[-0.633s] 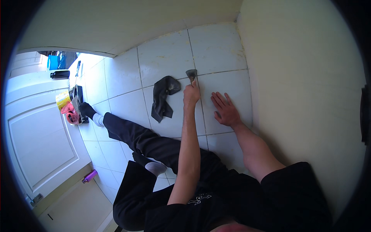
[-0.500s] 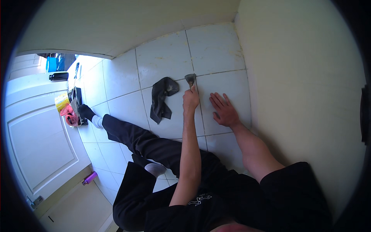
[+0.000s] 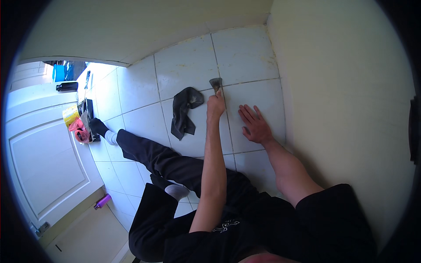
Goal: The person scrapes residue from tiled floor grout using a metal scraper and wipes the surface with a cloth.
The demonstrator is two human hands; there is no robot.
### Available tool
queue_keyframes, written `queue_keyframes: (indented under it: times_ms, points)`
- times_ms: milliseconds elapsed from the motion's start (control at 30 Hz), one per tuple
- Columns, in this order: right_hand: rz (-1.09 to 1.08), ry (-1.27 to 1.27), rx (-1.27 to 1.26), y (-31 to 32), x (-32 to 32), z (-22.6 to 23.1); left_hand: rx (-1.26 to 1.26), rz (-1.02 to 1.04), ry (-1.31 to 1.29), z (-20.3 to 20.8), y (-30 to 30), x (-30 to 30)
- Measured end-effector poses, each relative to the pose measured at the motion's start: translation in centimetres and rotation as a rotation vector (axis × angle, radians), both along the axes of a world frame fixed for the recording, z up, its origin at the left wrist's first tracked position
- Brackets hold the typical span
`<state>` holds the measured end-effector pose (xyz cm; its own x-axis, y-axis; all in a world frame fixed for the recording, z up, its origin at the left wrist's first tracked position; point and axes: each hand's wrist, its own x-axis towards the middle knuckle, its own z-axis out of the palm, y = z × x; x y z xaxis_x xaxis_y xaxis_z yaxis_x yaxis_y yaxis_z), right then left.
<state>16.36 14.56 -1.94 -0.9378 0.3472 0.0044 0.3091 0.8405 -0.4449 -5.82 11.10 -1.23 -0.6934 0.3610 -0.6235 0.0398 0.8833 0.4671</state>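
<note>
White floor tiles [image 3: 138,90] meet cream walls in a narrow corner, with yellowish smears on the tiles near the far edge. On them, the left hand [image 3: 215,105] is curled tightly around the handle of a putty knife [image 3: 215,82], which sticks out beyond the knuckles, its flared grey blade pointing away from the body near a grout crossing; whether the blade's edge touches the tile is hard to tell from this height. Just to the right, the right hand [image 3: 256,127] rests palm down on a tile, fingers extended and thumb apart. Left of the left hand, near but not touching it, lies a crumpled dark grey cloth [image 3: 180,116]. Farther out, a leg in dark trousers [image 3: 151,151] stretches toward a red plastic bag [image 3: 80,131] by the white panelled door [image 3: 48,158], and a purple bottle [image 3: 102,200] lies nearer the body.
</note>
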Motion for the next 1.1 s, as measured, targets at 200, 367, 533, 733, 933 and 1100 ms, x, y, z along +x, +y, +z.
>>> queue_keyframes:
  times_ms: [200,367,533,733,933,1100]
  points:
    - [0.021,-0.001,-0.003,-0.4,-0.6,0.2,0.043,0.056,-0.019,-4.0,-2.9,-0.1]
    - [0.018,-0.006,-0.017,-0.3,-0.4,0.2,0.076,0.041,-0.088,-4.4,-0.2,-2.4]
    - [0.008,-0.004,0.008,0.0,0.1,-0.3,0.072,0.075,-0.160,-1.5,0.9,-0.8]
    - [0.016,-0.017,0.018,-0.1,0.0,-0.2,0.057,0.103,-0.142,-0.4,0.6,0.6]
    - [0.021,0.024,0.006,-0.4,-0.8,0.4,0.024,0.079,-0.133,-0.1,1.7,-2.7]
    - [0.006,0.006,0.003,0.0,-0.2,0.1,0.020,0.071,-0.167,-0.8,0.4,0.4]
